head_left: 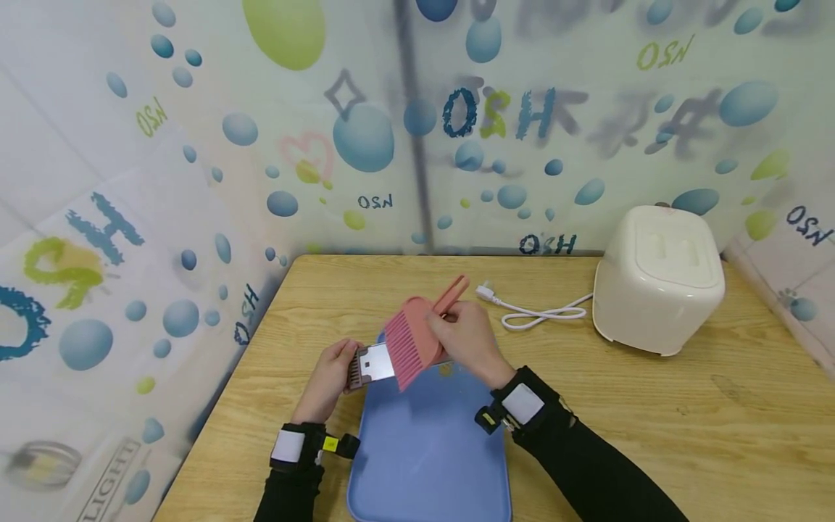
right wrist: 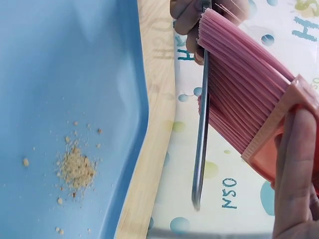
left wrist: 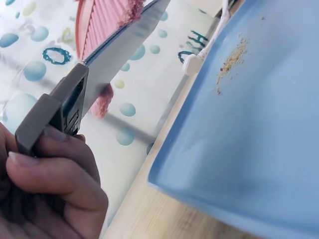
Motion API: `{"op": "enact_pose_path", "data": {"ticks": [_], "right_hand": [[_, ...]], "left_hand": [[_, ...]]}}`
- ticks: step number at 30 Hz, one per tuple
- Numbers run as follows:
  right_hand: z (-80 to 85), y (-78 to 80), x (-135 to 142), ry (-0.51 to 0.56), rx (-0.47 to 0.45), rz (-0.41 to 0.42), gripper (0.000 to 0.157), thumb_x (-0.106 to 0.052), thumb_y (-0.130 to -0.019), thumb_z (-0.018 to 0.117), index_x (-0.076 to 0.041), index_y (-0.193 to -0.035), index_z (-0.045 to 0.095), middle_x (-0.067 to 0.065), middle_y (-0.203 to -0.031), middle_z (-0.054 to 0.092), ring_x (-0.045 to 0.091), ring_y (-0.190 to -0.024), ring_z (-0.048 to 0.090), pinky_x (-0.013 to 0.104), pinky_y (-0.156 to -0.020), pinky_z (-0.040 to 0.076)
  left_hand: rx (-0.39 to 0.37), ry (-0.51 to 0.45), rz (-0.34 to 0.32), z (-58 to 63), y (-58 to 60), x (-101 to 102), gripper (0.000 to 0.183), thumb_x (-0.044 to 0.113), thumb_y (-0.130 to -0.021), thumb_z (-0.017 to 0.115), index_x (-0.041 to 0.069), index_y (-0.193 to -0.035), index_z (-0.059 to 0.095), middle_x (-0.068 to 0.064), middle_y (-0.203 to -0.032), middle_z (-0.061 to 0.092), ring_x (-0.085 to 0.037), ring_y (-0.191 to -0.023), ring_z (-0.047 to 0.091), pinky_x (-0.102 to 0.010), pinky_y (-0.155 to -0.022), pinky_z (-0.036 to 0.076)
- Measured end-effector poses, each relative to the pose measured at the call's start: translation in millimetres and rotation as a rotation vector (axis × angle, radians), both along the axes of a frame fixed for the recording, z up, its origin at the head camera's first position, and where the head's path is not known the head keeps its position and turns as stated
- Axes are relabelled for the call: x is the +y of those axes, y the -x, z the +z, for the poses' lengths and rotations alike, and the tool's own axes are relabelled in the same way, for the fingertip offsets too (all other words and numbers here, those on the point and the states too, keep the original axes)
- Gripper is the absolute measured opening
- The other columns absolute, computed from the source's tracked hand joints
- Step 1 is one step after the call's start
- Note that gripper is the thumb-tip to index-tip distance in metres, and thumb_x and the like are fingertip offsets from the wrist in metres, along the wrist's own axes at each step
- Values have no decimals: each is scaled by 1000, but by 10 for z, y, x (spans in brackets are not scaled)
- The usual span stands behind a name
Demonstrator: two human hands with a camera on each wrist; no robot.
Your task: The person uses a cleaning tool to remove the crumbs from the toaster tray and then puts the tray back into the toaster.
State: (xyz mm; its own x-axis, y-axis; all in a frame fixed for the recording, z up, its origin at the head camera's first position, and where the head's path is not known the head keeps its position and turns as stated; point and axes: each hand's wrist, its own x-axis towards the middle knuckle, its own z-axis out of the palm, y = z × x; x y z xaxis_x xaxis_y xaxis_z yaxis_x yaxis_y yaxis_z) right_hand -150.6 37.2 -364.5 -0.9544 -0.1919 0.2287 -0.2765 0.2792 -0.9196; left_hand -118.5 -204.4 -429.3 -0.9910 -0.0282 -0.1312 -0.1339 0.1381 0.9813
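Backdrop: a pale sheet point(head_left: 372, 138) printed with blue and green bubbles hangs along the far side, behind a wood-grain table point(head_left: 652, 406).
Left hand: at the left point(head_left: 328, 377), thumb and fingers wrapped around the plate's grey end point(left wrist: 60, 104).
Metal plate: a flat, shiny blade point(head_left: 376, 362) held above the far left part of the tray; probably light and stiff, slick on its faces and perhaps thin-edged, so the grey end looks the best hold.
Pink brush: just right of the grey end point(head_left: 414, 341), bristles against the plate (they show on both its faces); likely light, with soft, bending bristles and a firmer body, best taken by the handle or its base.
Blue tray: beneath both, running toward the near edge point(head_left: 430, 449); it looks shallow and smooth.
Crumbs: a small tan heap point(right wrist: 77, 172) in the tray's far part, loose and probably easy to scatter.
Right hand: grasping the brush point(head_left: 471, 341) around the base of its handle.
White cord: looped on the table point(head_left: 541, 315), farther right.
White toaster: far right point(head_left: 665, 283), upright, likely the heaviest thing here.
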Motion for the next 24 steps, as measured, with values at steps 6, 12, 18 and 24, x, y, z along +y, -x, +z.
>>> {"op": "enact_pose_path", "data": {"ticks": [6, 12, 18, 24], "right_hand": [[2, 38, 129, -22, 31, -40, 20, -26, -87, 58, -11, -76, 67, 0, -57, 60, 18, -45, 53, 30, -37, 38], [-6, 69, 224, -17, 47, -70, 19, -23, -86, 58, -9, -77, 67, 1, -59, 61, 18, -47, 55, 32, -39, 43], [-3, 86, 293, -42, 57, -107, 18, -22, -85, 58, -9, -76, 67, 0, -60, 60, 17, -47, 54, 33, -40, 44], [-21, 103, 360, -41, 39, -118, 18, -21, -85, 58, -8, -77, 67, 1, -60, 61, 18, -49, 55, 34, -42, 45]], "left_hand": [[7, -6, 1, 14, -10, -9, 32, 26, -101, 34, 3, -98, 56, -9, -73, 49, -18, -52, 43, -24, -41, 29], [6, -8, 4, 13, -19, -14, 33, 26, -101, 34, 3, -98, 57, -10, -71, 49, -17, -51, 42, -24, -40, 29], [12, -7, 6, 2, -25, -20, 33, 27, -101, 34, 3, -99, 57, -10, -72, 50, -17, -51, 42, -24, -40, 28], [-1, -11, 9, -13, -19, -40, 34, 29, -101, 34, 3, -100, 57, -10, -72, 50, -17, -51, 43, -24, -40, 29]]}}
